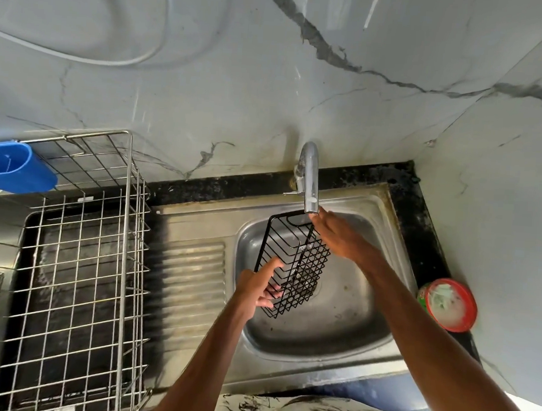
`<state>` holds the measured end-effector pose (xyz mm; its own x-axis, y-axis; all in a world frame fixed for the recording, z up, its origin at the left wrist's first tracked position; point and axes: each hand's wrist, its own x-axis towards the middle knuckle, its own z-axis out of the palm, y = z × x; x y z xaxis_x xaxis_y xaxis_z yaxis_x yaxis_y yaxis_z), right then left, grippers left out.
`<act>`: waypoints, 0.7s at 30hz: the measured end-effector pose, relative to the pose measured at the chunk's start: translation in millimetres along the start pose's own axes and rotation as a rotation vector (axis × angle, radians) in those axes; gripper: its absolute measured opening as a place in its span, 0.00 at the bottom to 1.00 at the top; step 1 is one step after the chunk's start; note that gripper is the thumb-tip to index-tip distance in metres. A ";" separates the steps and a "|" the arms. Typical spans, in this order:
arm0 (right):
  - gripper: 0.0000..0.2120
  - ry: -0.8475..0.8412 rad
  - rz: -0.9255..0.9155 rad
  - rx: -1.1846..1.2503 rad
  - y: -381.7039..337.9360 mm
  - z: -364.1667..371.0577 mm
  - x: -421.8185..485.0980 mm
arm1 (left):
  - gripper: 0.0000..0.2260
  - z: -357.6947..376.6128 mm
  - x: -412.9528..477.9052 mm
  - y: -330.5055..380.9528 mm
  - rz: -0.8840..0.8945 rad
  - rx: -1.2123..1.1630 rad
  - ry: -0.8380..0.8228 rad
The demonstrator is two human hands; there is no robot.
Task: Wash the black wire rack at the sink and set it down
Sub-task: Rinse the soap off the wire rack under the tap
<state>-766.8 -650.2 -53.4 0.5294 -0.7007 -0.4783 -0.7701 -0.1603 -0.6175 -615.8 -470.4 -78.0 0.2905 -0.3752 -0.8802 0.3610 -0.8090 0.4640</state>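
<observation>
The black rectangular wire rack (291, 264) is hanging tilted over the basin of the stainless steel sink (335, 322), right of the frame's centre, with its top end sitting just under the mouth of the curved chrome tap (310, 179). The left hand (259, 288) is gripping the rack's lower left edge, its index finger lying along the rim and the other fingers curling through the wires. The right hand (338, 239) is reaching with fairly straight fingers to the tap's mouth, by the rack's top right corner, and holding nothing; whether it is touching either one is not clear.

The sink's ribbed draining board (191, 273) is lying left of the basin. Further left, a silver wire dish drainer (83, 256) is standing on the black stone worktop (416, 222), with a blue plastic container (12, 168) hanging at its upper left corner. At the right edge of the sink, 1 round red tub of white paste (448, 304) is sitting on the worktop against the grey marble wall (207, 88).
</observation>
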 end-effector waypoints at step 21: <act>0.30 0.183 -0.539 -0.487 -26.5 42.3 -41.3 | 0.23 17.7 -15.9 17.2 -0.067 -0.162 0.020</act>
<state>-753.3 -587.6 -43.7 0.8432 -0.5353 -0.0502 -0.5135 -0.7741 -0.3702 -629.9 -486.3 -57.8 0.2785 -0.3126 -0.9081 0.5176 -0.7477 0.4161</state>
